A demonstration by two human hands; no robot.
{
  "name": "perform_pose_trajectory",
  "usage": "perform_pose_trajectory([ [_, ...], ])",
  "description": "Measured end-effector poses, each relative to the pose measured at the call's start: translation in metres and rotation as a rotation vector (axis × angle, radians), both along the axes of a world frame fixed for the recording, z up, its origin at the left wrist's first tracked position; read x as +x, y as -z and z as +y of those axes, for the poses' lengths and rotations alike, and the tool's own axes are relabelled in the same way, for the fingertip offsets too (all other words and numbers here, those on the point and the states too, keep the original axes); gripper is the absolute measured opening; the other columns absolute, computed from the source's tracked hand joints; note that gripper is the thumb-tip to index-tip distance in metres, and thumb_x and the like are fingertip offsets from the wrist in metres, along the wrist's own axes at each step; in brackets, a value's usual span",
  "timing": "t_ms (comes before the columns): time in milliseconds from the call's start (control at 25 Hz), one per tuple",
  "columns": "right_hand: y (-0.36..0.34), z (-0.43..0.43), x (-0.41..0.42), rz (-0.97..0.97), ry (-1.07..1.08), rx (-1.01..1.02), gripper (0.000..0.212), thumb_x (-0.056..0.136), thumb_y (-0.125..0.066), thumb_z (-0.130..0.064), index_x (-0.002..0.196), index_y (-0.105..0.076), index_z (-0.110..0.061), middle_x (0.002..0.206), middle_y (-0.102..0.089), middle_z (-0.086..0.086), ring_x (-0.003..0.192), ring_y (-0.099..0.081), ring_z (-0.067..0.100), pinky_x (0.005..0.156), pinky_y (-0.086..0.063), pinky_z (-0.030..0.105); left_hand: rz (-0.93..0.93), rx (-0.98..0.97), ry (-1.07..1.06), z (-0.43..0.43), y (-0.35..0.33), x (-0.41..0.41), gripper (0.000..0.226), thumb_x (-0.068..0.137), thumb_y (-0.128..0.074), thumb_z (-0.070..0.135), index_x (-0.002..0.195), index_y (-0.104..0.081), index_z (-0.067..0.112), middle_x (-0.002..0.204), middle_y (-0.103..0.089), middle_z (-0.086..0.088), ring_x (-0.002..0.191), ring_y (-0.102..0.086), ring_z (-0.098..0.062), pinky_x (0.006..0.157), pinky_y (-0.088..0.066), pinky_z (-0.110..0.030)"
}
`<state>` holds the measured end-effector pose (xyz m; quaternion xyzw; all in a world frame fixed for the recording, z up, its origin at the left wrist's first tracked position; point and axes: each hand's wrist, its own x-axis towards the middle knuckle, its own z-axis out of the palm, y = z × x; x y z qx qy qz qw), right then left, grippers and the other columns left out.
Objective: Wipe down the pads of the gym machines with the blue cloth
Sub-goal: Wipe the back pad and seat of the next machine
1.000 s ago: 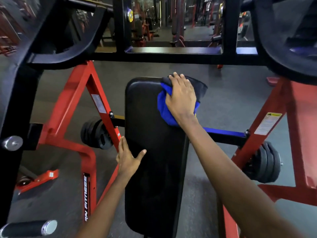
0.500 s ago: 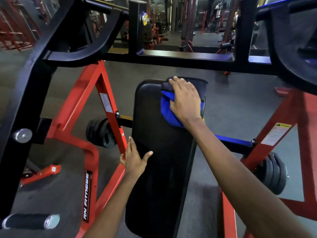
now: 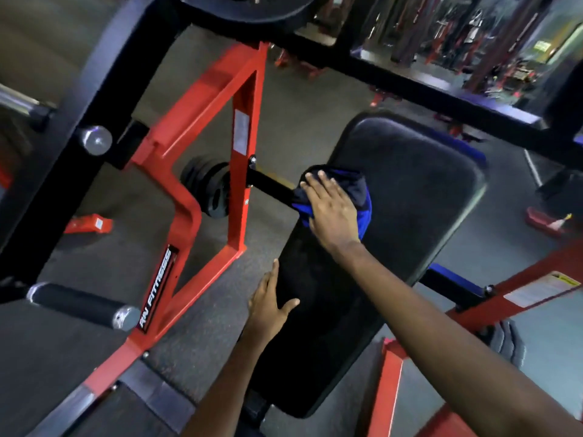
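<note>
Both spread: left grip (image 3: 268, 313) on black pad (image 3: 410, 197), right grip (image 3: 331, 212) pressing blue cloth (image 3: 364, 200), above grey floor (image 3: 299, 121)

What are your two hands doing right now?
Left hand: open, resting on the black pad.
Right hand: open, pressing the blue cloth onto it.

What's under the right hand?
The blue cloth, bunched at the black pad's left edge, pressed flat by the right hand. The cloth's middle and the pad beneath are covered.
</note>
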<state>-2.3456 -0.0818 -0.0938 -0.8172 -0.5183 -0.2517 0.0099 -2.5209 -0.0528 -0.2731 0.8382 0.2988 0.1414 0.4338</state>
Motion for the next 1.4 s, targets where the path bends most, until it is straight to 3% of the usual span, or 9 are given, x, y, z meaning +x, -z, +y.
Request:
perform_pose_trajectory([
  [160,0.045,-0.02,-0.022,-0.027,-0.121,-0.25,0.07,0.071,-0.07,-0.012,0.139,-0.057,-0.008,0.15,-0.051,0.007,0.143,-0.042,0.024,0.117,-0.033,0.037,-0.021,-0.064,-0.082,-0.006,0.043,-0.015,0.102,0.077,-0.043,0.083,0.16,-0.013,0.032,0.153,-0.043,-0.009,0.136,-0.046,-0.031,0.1,-0.044,-0.055],
  [280,0.045,-0.052,-0.023,-0.032,-0.16,-0.29,0.073,0.078,-0.042,-0.024,0.149,-0.045,-0.009,0.158,-0.038,0.007,0.147,-0.033,0.022,0.115,-0.036,0.038,-0.04,-0.068,-0.03,0.001,0.06,-0.029,0.094,0.082,-0.047,0.077,0.16,-0.014,0.035,0.154,-0.044,-0.003,0.138,-0.045,-0.025,0.103,-0.044,-0.053],
  [480,0.045,-0.043,-0.03,-0.126,0.044,-0.254,0.079,0.079,-0.044,-0.025,0.154,-0.032,-0.007,0.165,-0.022,0.008,0.153,-0.018,0.025,0.125,-0.014,0.04,-0.048,-0.144,0.059,0.019,0.085,-0.045,0.085,0.09,-0.056,0.064,0.16,-0.019,0.032,0.154,-0.044,-0.001,0.138,-0.045,-0.021,0.111,-0.041,-0.044],
  [640,0.108,-0.023,-0.054,-0.028,-0.076,-0.322,0.061,0.08,-0.054,-0.015,0.14,-0.053,-0.001,0.152,-0.046,0.014,0.144,-0.039,0.028,0.112,-0.04,0.038,-0.096,-0.231,-0.057,0.006,0.109,-0.045,0.08,0.091,-0.062,0.058,0.158,-0.029,0.026,0.153,-0.046,-0.002,0.139,-0.043,-0.018,0.113,-0.036,-0.033],
  [720,0.134,-0.017,-0.073,0.045,-0.135,-0.506,0.056,0.077,-0.067,-0.013,0.131,-0.062,-0.001,0.141,-0.058,0.016,0.137,-0.05,0.029,0.104,-0.047,0.037,-0.122,-0.245,-0.086,0.001,0.116,-0.044,0.082,0.09,-0.057,0.066,0.157,-0.032,0.025,0.154,-0.045,0.0,0.14,-0.042,-0.016,0.115,-0.037,-0.036],
  [800,0.143,-0.017,-0.087,0.012,-0.179,-0.69,0.065,0.069,-0.08,-0.023,0.13,-0.064,-0.005,0.138,-0.06,0.014,0.135,-0.052,0.028,0.108,-0.044,0.036,-0.115,-0.278,-0.094,0.001,0.125,-0.048,0.086,0.087,-0.054,0.072,0.156,-0.034,0.023,0.153,-0.046,-0.002,0.14,-0.043,-0.018,0.115,-0.039,-0.04],
  [1080,0.065,-0.036,-0.044,-0.137,-0.011,-0.428,0.076,0.086,-0.058,-0.04,0.153,-0.037,-0.01,0.161,-0.034,0.006,0.151,-0.024,0.022,0.125,-0.01,0.04,-0.045,-0.369,-0.102,0.0,0.132,-0.06,0.084,0.088,-0.069,0.051,0.157,-0.029,0.024,0.154,-0.041,-0.007,0.14,-0.043,-0.023,0.112,-0.037,-0.036],
  [1240,0.11,-0.003,-0.071,-0.114,0.02,-0.538,0.062,0.08,-0.049,-0.035,0.132,-0.056,0.0,0.138,-0.056,0.018,0.137,-0.045,0.035,0.123,-0.02,0.044,-0.02,-0.441,-0.146,-0.003,0.153,-0.068,0.089,0.083,-0.069,0.061,0.156,-0.031,0.027,0.155,-0.04,-0.004,0.141,-0.042,-0.024,0.113,-0.038,-0.041],
  [1400,0.162,0.017,-0.116,0.001,-0.087,-0.871,0.041,0.081,-0.063,-0.033,0.111,-0.063,-0.004,0.111,-0.065,0.016,0.108,-0.06,0.037,0.113,-0.035,0.044,-0.008,-0.414,-0.175,-0.01,0.166,-0.075,0.089,0.082,-0.075,0.054,0.155,-0.032,0.027,0.156,-0.04,-0.003,0.142,-0.04,-0.022,0.112,-0.036,-0.038],
])
